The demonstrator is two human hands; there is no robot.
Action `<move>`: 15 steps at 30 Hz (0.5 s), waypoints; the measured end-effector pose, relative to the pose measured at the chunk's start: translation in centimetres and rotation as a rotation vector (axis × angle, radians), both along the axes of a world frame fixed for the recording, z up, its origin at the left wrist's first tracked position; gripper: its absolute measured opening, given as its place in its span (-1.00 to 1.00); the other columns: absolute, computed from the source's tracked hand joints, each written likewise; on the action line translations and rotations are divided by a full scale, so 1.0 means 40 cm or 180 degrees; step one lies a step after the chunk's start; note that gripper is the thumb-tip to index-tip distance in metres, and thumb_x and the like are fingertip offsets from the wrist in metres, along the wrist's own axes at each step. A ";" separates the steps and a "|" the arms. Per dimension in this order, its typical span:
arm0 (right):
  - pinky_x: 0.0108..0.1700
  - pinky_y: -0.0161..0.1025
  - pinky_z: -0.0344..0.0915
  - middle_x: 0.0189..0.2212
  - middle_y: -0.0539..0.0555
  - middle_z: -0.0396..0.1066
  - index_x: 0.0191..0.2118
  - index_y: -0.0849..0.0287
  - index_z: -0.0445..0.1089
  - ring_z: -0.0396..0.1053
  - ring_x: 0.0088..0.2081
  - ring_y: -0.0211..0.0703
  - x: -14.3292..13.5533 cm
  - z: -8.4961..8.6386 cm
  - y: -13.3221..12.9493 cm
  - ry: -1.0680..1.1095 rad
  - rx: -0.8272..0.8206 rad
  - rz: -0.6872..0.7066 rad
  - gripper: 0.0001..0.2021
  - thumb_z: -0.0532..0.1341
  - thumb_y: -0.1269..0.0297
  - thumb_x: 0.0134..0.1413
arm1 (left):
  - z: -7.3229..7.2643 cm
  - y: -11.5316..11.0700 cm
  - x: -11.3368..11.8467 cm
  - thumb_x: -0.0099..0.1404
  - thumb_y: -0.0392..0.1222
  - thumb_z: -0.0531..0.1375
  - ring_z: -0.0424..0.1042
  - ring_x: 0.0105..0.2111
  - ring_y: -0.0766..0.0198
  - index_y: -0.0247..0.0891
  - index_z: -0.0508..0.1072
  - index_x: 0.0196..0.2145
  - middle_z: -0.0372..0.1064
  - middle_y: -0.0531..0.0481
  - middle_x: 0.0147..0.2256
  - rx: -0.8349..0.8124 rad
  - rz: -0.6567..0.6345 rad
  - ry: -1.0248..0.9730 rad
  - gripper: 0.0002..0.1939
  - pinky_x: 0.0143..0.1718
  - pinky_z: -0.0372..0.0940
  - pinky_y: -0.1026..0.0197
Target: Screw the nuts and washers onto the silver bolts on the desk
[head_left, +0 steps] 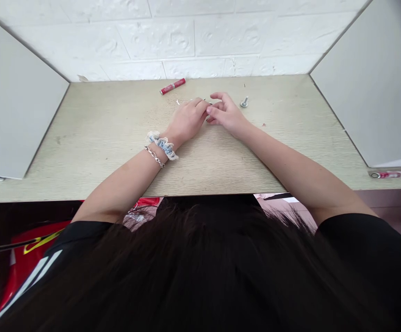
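Dark hair (pixel 186 267) spills across the foreground, and from where I stand it covers most of the person's torso and part of both black sleeves (pixel 356 244). Beyond it, the forearms reach over a pale, grained table (pixel 200 175), and the hands meet near the middle of its far half.

Left hand (pixel 189 119) lies back uppermost, its fingers close together and bent downward; their tips are out of sight, so I cannot tell what they pinch. Right hand (pixel 230 117) comes in from the other side, index finger lifted away, thumb against the left fingers, the rest curled under. Whether it grips anything, I cannot tell.

Between the two sets of fingers a small slim piece (pixel 210 103) peeks out, dark with a glint of metal; most of it is hidden, and its full shape is hard to make out. Just beyond the left hand lies a tiny whitish bit (pixel 177 102), too small to identify. Behind it rests a red tube (pixel 172 86) with a pale band around its middle. Right of the hands, a silvery bolt-like part (pixel 244 102) stands on a round base. Another red tube (pixel 396 174) is cut off at the right edge.
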State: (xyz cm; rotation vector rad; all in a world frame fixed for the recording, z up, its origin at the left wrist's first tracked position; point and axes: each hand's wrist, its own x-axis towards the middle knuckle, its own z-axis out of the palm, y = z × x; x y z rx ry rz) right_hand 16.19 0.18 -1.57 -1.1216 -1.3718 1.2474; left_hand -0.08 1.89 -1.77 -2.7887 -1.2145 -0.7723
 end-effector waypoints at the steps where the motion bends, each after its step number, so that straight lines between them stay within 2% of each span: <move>1: -0.28 -0.36 0.40 -0.40 -0.08 0.34 -0.15 0.07 0.27 0.39 -0.37 -0.35 -0.002 0.005 -0.002 0.0044 -0.0077 -0.0018 -0.64 0.31 0.00 0.04 | 0.002 -0.002 0.001 0.48 -0.08 -0.10 0.35 -0.23 0.20 -0.17 0.36 -0.16 0.40 -0.05 -0.21 0.0015 -0.0010 -0.0009 -0.73 -0.10 0.26 0.03; 4: -0.30 -0.36 0.39 -0.45 -0.04 0.33 -0.31 0.13 0.31 0.40 -0.38 -0.34 -0.007 0.012 0.000 0.0078 -0.0245 -0.0044 -0.54 0.13 -0.24 0.09 | 0.014 -0.016 0.004 0.48 -0.09 -0.09 0.37 -0.19 0.19 -0.17 0.36 -0.15 0.41 -0.07 -0.17 0.0031 -0.0079 -0.0046 -0.73 -0.09 0.24 0.03; 6: -0.30 -0.35 0.40 -0.50 0.00 0.33 -0.41 0.16 0.31 0.41 -0.39 -0.31 -0.010 0.011 0.002 0.0029 -0.0285 -0.0031 -0.45 0.04 -0.32 0.08 | 0.021 -0.024 0.005 0.47 -0.10 -0.09 0.38 -0.14 0.16 -0.18 0.36 -0.14 0.41 -0.09 -0.15 0.0020 -0.0122 -0.0106 -0.74 -0.07 0.22 0.03; 10: -0.31 -0.35 0.40 -0.55 0.01 0.33 -0.48 0.18 0.32 0.39 -0.42 -0.32 -0.012 0.011 0.001 -0.0056 -0.0246 -0.0018 -0.40 0.00 -0.34 0.07 | 0.028 -0.031 0.003 0.45 -0.13 -0.06 0.39 -0.10 0.14 -0.15 0.39 -0.15 0.43 -0.08 -0.16 0.0074 -0.0122 -0.0101 -0.76 0.00 0.19 0.02; 15: -0.37 -0.37 0.37 -0.59 -0.04 0.27 -0.47 0.18 0.31 0.33 -0.49 -0.35 -0.011 0.014 0.003 0.0001 -0.0253 0.0064 -0.45 0.10 -0.31 0.04 | 0.027 -0.031 0.005 0.44 -0.15 -0.05 0.40 -0.09 0.13 -0.16 0.40 -0.11 0.44 -0.09 -0.16 0.0099 -0.0046 -0.0068 -0.75 0.07 0.15 -0.01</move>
